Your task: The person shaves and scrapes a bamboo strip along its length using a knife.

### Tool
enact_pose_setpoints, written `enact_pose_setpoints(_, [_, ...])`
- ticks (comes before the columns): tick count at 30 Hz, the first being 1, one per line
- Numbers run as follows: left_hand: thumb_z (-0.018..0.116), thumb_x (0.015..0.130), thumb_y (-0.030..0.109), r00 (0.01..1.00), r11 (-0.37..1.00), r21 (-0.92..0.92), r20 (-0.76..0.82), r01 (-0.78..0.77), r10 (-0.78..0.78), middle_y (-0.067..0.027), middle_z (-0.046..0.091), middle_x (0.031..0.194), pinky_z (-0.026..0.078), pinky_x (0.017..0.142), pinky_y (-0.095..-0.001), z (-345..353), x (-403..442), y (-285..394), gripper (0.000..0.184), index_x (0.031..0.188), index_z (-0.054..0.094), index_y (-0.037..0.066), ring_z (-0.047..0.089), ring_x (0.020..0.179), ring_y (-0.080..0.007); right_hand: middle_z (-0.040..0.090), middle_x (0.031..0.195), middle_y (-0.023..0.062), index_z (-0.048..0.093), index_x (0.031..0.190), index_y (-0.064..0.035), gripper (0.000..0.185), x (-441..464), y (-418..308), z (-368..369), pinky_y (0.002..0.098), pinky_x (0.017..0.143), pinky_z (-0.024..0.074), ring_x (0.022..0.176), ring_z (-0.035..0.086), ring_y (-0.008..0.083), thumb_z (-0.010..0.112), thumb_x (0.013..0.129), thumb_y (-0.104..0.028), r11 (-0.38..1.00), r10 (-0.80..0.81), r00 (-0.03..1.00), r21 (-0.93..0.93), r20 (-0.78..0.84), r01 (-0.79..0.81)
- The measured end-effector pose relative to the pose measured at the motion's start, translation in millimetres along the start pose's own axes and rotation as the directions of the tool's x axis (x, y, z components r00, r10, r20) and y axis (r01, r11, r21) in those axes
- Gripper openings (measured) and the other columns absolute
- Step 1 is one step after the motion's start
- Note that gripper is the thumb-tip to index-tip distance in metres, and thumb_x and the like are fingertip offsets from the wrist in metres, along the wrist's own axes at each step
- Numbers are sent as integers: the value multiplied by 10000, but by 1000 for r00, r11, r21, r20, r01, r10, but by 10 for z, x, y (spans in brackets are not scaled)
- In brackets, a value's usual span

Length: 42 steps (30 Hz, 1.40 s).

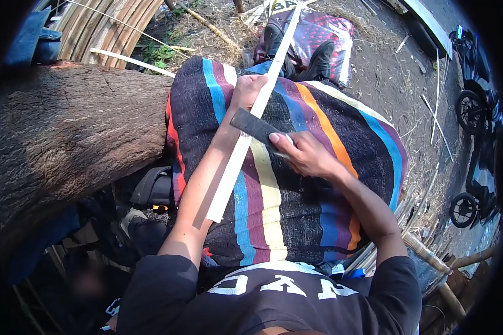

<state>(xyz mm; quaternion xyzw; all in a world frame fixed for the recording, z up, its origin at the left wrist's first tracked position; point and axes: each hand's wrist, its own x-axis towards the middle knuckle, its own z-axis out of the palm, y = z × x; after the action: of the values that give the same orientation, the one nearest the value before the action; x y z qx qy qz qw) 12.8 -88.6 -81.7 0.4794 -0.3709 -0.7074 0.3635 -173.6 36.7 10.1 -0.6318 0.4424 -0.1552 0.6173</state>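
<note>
A long pale strip (pixel 235 173) of wood or bamboo runs slantwise over a striped cloth (pixel 285 195) on the lap. My left hand (pixel 248 91) is closed round the strip at its upper part. The strip's lower end rests by my left forearm. In my right hand (pixel 304 154) is a dark flat blade (pixel 256 127), gripped by its right end. The blade lies across the strip, just below my left hand. Its handle is mostly hidden by my fingers.
A thick tree trunk (pixel 84 120) fills the left side. Curved slats (pixel 103 28) stand behind it. A printed sack (pixel 341 33) lies beyond the feet. Motorbikes (pixel 472 111) are at the far right, bamboo poles (pixel 427 254) at the lower right. A person sits at the lower left.
</note>
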Motion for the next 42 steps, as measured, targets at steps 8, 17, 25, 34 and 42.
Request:
enact_pose_setpoints(8, [654, 948, 191, 994, 991, -111, 68, -75, 83, 2, 605, 606, 397, 419, -244, 8, 21, -62, 236, 778, 680, 30, 526, 463, -71, 466, 514, 81, 591, 754, 23, 697, 182, 146, -161, 393, 493, 404, 481, 520, 188, 412, 1054, -580, 969, 238, 953, 113, -187, -220])
enact_pose_setpoints(17, [645, 955, 197, 995, 997, -81, 99, -10, 18, 15, 595, 595, 356, 395, -224, -3, -110, 47, 254, 764, 688, 34, 509, 443, -57, 612, 748, 295, 674, 888, 63, 666, -85, -286, 252, 491, 731, 473, 696, 596, 440, 431, 1055, -534, 996, -74, 975, -27, 207, 81])
enact_pose_setpoints(25, [639, 963, 208, 984, 991, -5, 124, -131, 131, 18, 566, 596, 362, 382, -245, -16, 58, -133, 245, 798, 669, 29, 491, 427, -69, 521, 580, 170, 601, 757, 55, 708, 119, 113, -125, 445, 590, 458, 554, 566, 290, 422, 1052, -563, 974, 225, 959, 1, -174, -228])
enact_pose_setpoints(34, [618, 984, 215, 997, 996, -42, 26, 73, -72, -38, 569, 577, 372, 340, -263, 11, 7, -30, 264, 858, 677, -9, 485, 370, -107, 613, 627, 206, 680, 837, 41, 691, 112, -78, 41, 434, 669, 536, 641, 665, 358, 407, 1061, -553, 999, 4, 1000, -43, 16, -4])
enact_pose_setpoints(42, [604, 1001, 208, 1000, 998, -63, 7, 8, -8, 18, 535, 559, 350, 362, -245, 35, -15, -37, 253, 830, 663, 31, 486, 401, -74, 502, 517, 35, 530, 700, -29, 697, 174, 132, -99, 321, 424, 424, 434, 546, 146, 409, 1037, -627, 987, 143, 986, 90, -85, -136])
